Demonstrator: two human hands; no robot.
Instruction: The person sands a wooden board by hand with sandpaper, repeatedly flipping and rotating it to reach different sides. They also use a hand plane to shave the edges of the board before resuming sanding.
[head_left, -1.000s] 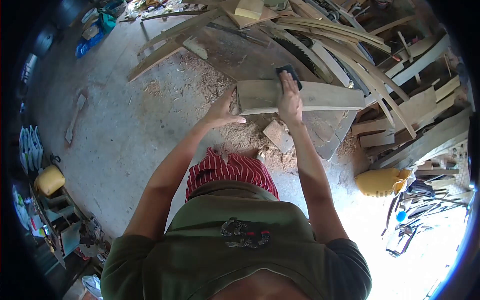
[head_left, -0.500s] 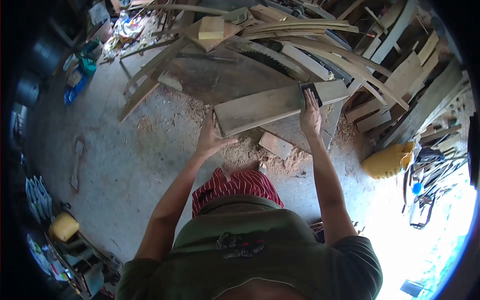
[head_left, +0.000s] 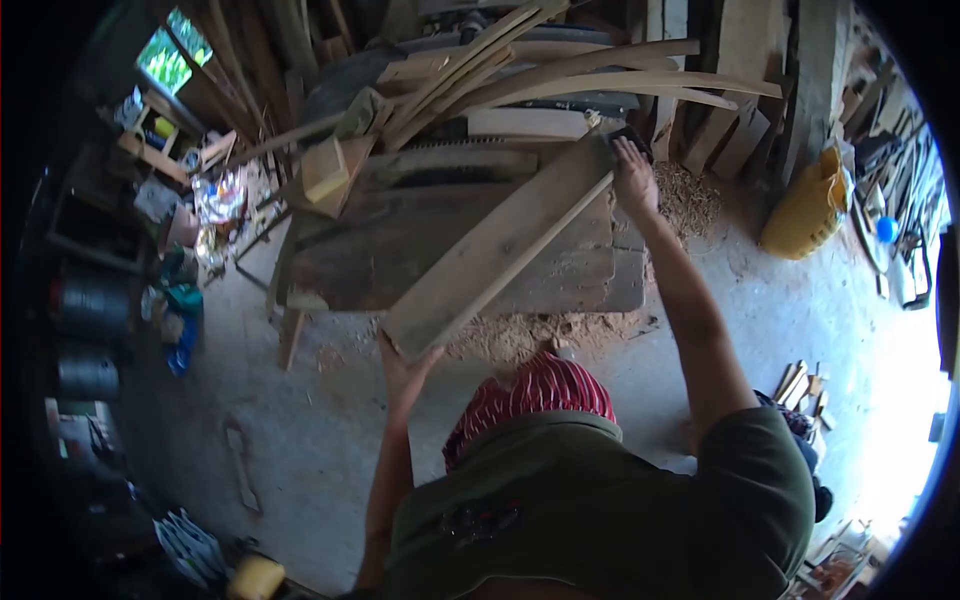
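A long wooden board (head_left: 500, 245) lies slantwise over a dark worktable (head_left: 345, 255), its near end jutting past the table's front edge. My left hand (head_left: 405, 372) grips that near end, thumb and fingers on either side of the corner. At the far right end, my right hand (head_left: 635, 178) presses on a black block (head_left: 630, 143) on the board, with the fingers stretched over it. The board's surface under the block is hidden.
Curved wooden strips (head_left: 600, 80) are piled behind the board. A small wood block (head_left: 323, 170) sits at the table's left. Shavings (head_left: 520, 335) cover the floor by the front edge. A yellow sack (head_left: 808, 210) stands at the right.
The view has turned. The board now slants more steeply, its near end closer to my body. My left hand has closed on that end; my right hand remains at the black block.
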